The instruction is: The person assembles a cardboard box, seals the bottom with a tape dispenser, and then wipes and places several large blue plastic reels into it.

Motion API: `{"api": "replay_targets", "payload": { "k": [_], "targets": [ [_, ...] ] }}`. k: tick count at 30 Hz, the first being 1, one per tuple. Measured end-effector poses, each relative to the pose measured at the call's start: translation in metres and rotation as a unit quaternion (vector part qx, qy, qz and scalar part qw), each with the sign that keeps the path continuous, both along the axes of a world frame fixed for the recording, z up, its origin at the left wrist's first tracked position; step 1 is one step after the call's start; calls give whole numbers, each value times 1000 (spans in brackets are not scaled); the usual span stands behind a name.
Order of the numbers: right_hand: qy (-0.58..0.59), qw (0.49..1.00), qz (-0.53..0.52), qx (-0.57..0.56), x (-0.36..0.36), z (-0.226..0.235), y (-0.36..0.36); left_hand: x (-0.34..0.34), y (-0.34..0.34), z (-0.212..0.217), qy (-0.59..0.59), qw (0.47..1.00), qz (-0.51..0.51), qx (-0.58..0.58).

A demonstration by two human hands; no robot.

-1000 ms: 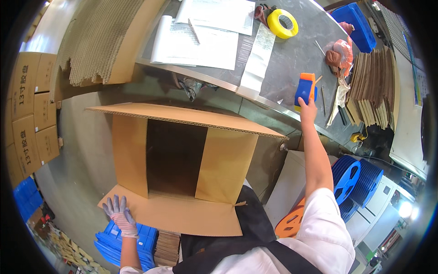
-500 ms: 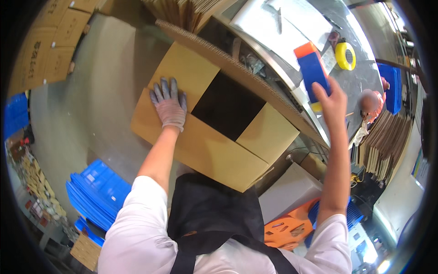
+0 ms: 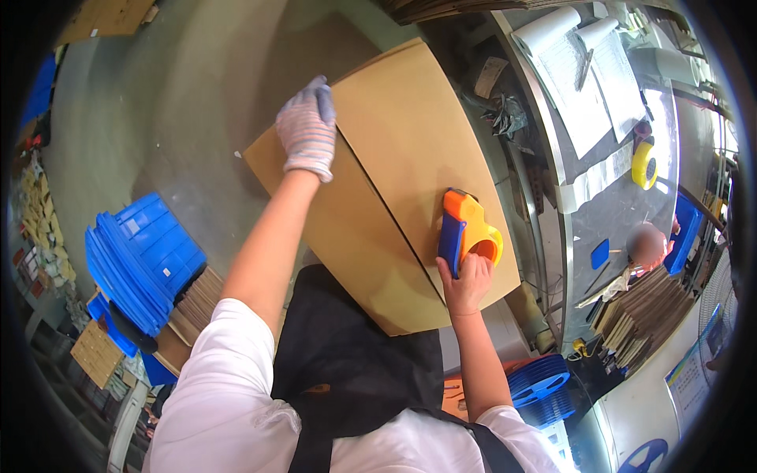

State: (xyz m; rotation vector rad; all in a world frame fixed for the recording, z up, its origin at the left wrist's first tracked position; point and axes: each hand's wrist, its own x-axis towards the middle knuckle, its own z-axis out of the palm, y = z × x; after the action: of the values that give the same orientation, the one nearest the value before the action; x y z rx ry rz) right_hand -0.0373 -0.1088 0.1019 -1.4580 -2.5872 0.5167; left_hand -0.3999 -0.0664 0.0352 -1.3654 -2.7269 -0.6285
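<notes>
Person with a tape gun over a closed box

A person in a white shirt and black apron (image 3: 355,347) stands over a brown box (image 3: 394,181), just in front of their body. Its two long flaps are folded down, nearly meeting, with a narrow dark gap running slantwise between them.

The left hand (image 3: 307,126), in a striped, grey-fingered glove, is on the box at the far end of the gap. Its fingers lie close together; from here I cannot tell whether they pinch the edge or only press on it.

The bare right hand (image 3: 469,280) is wrapped around a tape gun (image 3: 465,229) in blue, orange and yellow. The gun is above the right flap, near the close end of the gap; whether it touches the cardboard is unclear.

On the right stands a metal bench (image 3: 579,244), well apart from the hands, with papers (image 3: 576,87), a pen (image 3: 585,69) and a yellow tape roll (image 3: 639,162) on it. Blue crates (image 3: 146,256) are stacked at the person's left. Blue reels (image 3: 540,390) sit near the right elbow.
</notes>
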Motion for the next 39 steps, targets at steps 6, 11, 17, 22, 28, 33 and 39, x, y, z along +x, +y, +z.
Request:
{"api": "replay_targets", "payload": {
  "k": [6, 11, 17, 22, 28, 33, 39],
  "targets": [
    [41, 996, -50, -69, 5, 6, -1, 24, -2, 1, 51, 997, 51, -24],
    [403, 829, -211, -326, -24, 52, 16, 26, 2, -7, 87, 995, 55, 7],
    [349, 840, -236, -342, -86, -17, -7, 25, 1, -4, 76, 995, 50, -44],
    [351, 869, -195, -288, -89, -20, -9, 15, -7, 13, -87, 994, 56, -20],
    [347, 878, -191, -270, -93, -23, -13, 40, -66, 46, -647, 750, 121, 69],
    [351, 872, -174, -294, -92, -15, -10, 36, -59, 61, -798, 583, 107, -112],
    [321, 861, -144, -366, -100, 2, 2, -60, -6, 43, -570, 821, 26, -9]
  ]
}}
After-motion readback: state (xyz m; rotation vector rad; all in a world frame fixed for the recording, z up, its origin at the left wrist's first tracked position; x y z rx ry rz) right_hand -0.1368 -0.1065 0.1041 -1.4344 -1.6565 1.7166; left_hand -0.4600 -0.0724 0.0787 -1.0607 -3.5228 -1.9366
